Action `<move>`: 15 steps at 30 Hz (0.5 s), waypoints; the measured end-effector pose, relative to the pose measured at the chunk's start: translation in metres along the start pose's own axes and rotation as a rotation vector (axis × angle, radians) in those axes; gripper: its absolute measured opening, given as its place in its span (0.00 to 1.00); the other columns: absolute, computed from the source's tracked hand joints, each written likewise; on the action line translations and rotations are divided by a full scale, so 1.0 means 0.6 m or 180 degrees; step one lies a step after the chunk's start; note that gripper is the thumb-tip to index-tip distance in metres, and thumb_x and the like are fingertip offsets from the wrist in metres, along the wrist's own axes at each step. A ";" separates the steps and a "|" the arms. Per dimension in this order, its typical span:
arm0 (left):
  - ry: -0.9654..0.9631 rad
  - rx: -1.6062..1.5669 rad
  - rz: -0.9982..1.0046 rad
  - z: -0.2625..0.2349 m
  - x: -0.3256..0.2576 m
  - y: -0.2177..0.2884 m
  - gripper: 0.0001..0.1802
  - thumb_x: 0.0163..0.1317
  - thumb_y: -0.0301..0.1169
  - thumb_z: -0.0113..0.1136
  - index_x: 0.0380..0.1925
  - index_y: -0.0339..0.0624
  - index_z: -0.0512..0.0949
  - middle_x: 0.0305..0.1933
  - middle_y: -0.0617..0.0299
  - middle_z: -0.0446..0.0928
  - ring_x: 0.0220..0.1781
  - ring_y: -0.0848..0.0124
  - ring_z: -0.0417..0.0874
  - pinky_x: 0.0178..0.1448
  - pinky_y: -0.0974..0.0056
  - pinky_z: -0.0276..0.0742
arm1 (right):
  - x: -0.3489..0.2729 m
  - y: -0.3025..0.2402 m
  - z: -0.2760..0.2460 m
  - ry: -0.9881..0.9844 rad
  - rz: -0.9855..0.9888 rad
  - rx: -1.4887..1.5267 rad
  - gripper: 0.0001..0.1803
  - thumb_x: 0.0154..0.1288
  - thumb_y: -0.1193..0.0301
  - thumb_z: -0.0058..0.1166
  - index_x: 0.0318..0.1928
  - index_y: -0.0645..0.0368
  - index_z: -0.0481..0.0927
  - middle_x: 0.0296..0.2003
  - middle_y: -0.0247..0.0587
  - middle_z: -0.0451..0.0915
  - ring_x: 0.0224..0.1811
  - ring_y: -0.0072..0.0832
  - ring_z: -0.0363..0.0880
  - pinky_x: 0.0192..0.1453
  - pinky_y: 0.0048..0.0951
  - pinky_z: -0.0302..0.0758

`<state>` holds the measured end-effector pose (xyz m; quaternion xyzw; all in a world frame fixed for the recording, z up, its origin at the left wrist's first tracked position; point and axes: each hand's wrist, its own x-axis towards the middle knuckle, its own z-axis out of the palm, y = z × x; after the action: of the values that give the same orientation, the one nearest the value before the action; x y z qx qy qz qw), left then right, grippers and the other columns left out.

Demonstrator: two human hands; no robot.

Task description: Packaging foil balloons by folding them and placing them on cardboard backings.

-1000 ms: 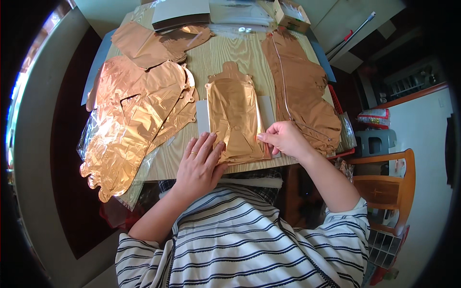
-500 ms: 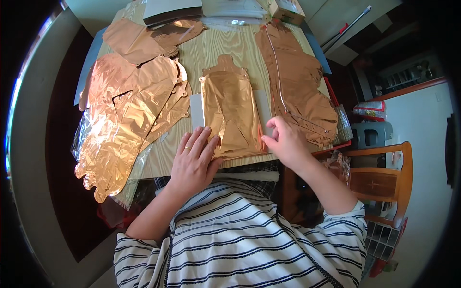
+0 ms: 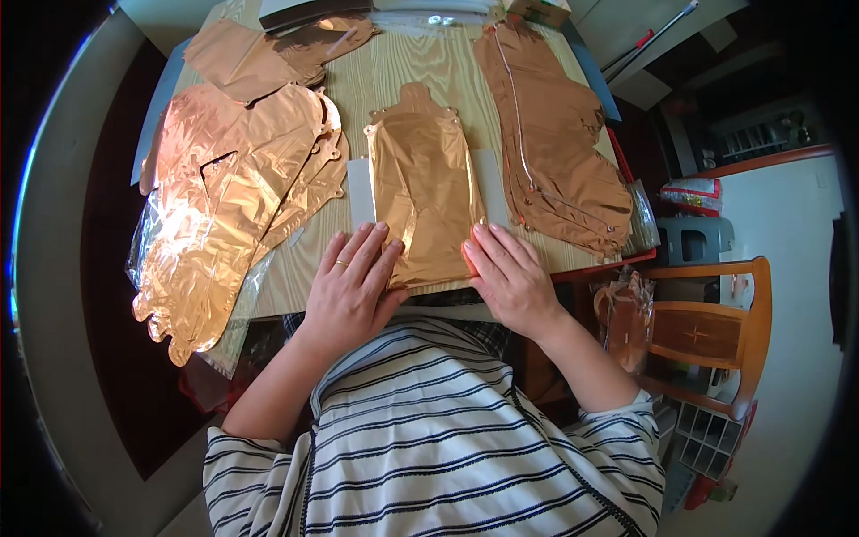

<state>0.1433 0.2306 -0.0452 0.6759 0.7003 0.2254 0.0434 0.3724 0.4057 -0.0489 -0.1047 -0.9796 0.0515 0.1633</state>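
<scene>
A folded copper-gold foil balloon (image 3: 425, 188), deflated and flat, lies in front of me near the table's front edge. Its small tabbed end points away from me. Beneath it, a pale grey sheet (image 3: 361, 199) shows on both sides. My left hand (image 3: 353, 279) lies flat over the foil's near left edge, fingers stretched out, a ring on one finger. On the near right edge my right hand (image 3: 512, 279) rests with extended fingers; a bit of orange shows at its fingertips.
More flat foil balloons (image 3: 237, 197) are piled on the left, some past the table edge. Another long foil stack (image 3: 555, 134) lies on the right with a thin pale strip across it. Boxes and clear plastic (image 3: 429, 20) sit at the back. A wooden chair (image 3: 707, 331) stands right.
My right hand has gone from a raised, curled pose beside the foil's right edge to lying flat on it. The left hand stays on the foil. The whole view has shifted slightly.
</scene>
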 end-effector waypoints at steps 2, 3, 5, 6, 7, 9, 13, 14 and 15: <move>-0.0071 0.0019 0.0082 -0.002 -0.012 0.001 0.35 0.62 0.39 0.65 0.69 0.44 0.70 0.74 0.49 0.67 0.76 0.50 0.66 0.78 0.42 0.56 | -0.012 -0.019 -0.006 0.0024 0.0055 -0.0086 0.28 0.64 0.66 0.63 0.64 0.60 0.77 0.67 0.51 0.73 0.68 0.48 0.71 0.66 0.45 0.69; -0.0051 0.0144 0.0152 0.000 -0.018 -0.001 0.36 0.60 0.40 0.66 0.69 0.44 0.71 0.74 0.49 0.67 0.76 0.51 0.66 0.78 0.42 0.57 | -0.019 -0.029 -0.008 0.0056 0.0073 -0.0184 0.27 0.65 0.66 0.62 0.64 0.60 0.77 0.66 0.51 0.74 0.67 0.47 0.72 0.64 0.44 0.71; -0.0016 0.0387 0.0289 0.011 -0.029 -0.006 0.37 0.58 0.42 0.68 0.68 0.45 0.71 0.74 0.51 0.67 0.76 0.54 0.67 0.78 0.42 0.58 | -0.027 -0.034 -0.001 0.0205 0.0021 -0.0472 0.26 0.66 0.67 0.62 0.63 0.59 0.78 0.65 0.51 0.75 0.63 0.45 0.74 0.59 0.42 0.73; -0.0010 0.0465 0.0308 0.015 -0.032 -0.006 0.38 0.57 0.41 0.68 0.68 0.46 0.71 0.74 0.52 0.67 0.76 0.54 0.67 0.78 0.42 0.58 | -0.030 -0.029 0.009 0.0321 -0.0048 -0.0663 0.25 0.66 0.67 0.61 0.62 0.59 0.78 0.64 0.50 0.76 0.61 0.44 0.75 0.56 0.41 0.74; -0.0003 0.0543 0.0328 0.018 -0.033 -0.007 0.38 0.56 0.41 0.69 0.68 0.46 0.71 0.74 0.52 0.67 0.76 0.55 0.67 0.78 0.42 0.58 | -0.032 -0.027 0.016 0.0438 -0.0118 -0.0853 0.24 0.66 0.67 0.61 0.62 0.59 0.79 0.63 0.50 0.76 0.58 0.42 0.77 0.53 0.40 0.75; 0.0021 0.0570 0.0324 0.018 -0.032 -0.007 0.38 0.56 0.39 0.69 0.69 0.46 0.71 0.74 0.52 0.68 0.76 0.54 0.68 0.78 0.43 0.58 | -0.026 -0.030 0.018 0.0499 -0.0121 -0.0909 0.23 0.67 0.68 0.61 0.61 0.59 0.80 0.61 0.50 0.77 0.53 0.40 0.78 0.49 0.38 0.77; 0.0138 0.0294 0.0253 0.014 -0.026 -0.003 0.38 0.57 0.37 0.68 0.69 0.43 0.71 0.72 0.48 0.69 0.73 0.51 0.71 0.76 0.45 0.63 | -0.021 -0.028 0.019 0.0564 -0.0191 -0.0849 0.22 0.67 0.68 0.60 0.60 0.59 0.80 0.59 0.51 0.78 0.48 0.39 0.77 0.45 0.36 0.78; 0.0181 0.0213 0.0247 0.015 -0.027 -0.004 0.38 0.57 0.37 0.68 0.69 0.42 0.70 0.72 0.47 0.69 0.73 0.51 0.71 0.75 0.45 0.64 | -0.021 -0.027 0.018 0.0545 -0.0189 -0.0840 0.22 0.67 0.69 0.60 0.60 0.59 0.80 0.59 0.51 0.78 0.48 0.39 0.77 0.44 0.36 0.78; 0.0224 0.0130 0.0237 0.016 -0.028 -0.005 0.39 0.56 0.37 0.69 0.69 0.42 0.70 0.71 0.47 0.69 0.73 0.51 0.71 0.76 0.46 0.64 | -0.020 -0.027 0.016 0.0526 -0.0188 -0.0831 0.22 0.67 0.69 0.61 0.60 0.59 0.80 0.59 0.51 0.78 0.48 0.39 0.77 0.44 0.35 0.78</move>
<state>0.1455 0.2169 -0.0590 0.6938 0.6803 0.2362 -0.0034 0.3774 0.3863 -0.0595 -0.1001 -0.9639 -0.0899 0.2298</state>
